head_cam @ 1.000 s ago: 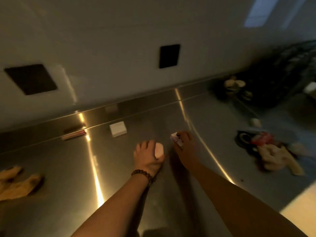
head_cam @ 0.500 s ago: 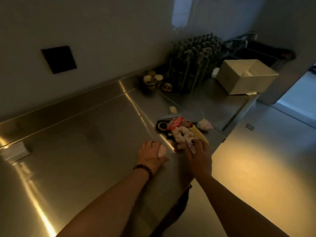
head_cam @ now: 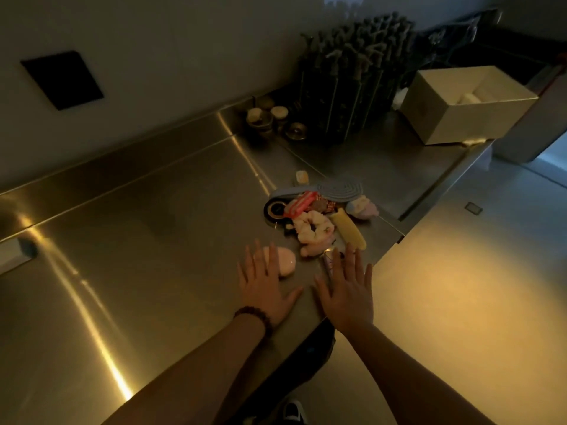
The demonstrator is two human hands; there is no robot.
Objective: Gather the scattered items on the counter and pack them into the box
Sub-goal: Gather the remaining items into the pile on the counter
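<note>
A pile of small items lies near the steel counter's [head_cam: 153,210] right edge: a pale scrunchie [head_cam: 313,231], a yellow tube [head_cam: 351,231], a red striped piece [head_cam: 299,204], a blue-grey brush [head_cam: 337,188] and a black ring [head_cam: 276,208]. A pink oval [head_cam: 283,260] rests just left of the pile, under the fingertips of my left hand [head_cam: 265,286], which lies flat with straight fingers. My right hand [head_cam: 345,288] is also flat and spread, over a small pink item [head_cam: 327,262] that shows between its fingers. The open cardboard box [head_cam: 466,105] stands far right.
Small jars [head_cam: 270,116] and a dark rack of upright pieces [head_cam: 352,84] stand against the wall behind the pile. A small yellowish block [head_cam: 302,177] lies beyond the pile. A white block [head_cam: 12,256] sits at the far left. The counter edge drops to the floor at right.
The view swung right along the counter. Both hands carried the pink oval and the small pink item to the pile, set them down and spread flat.
</note>
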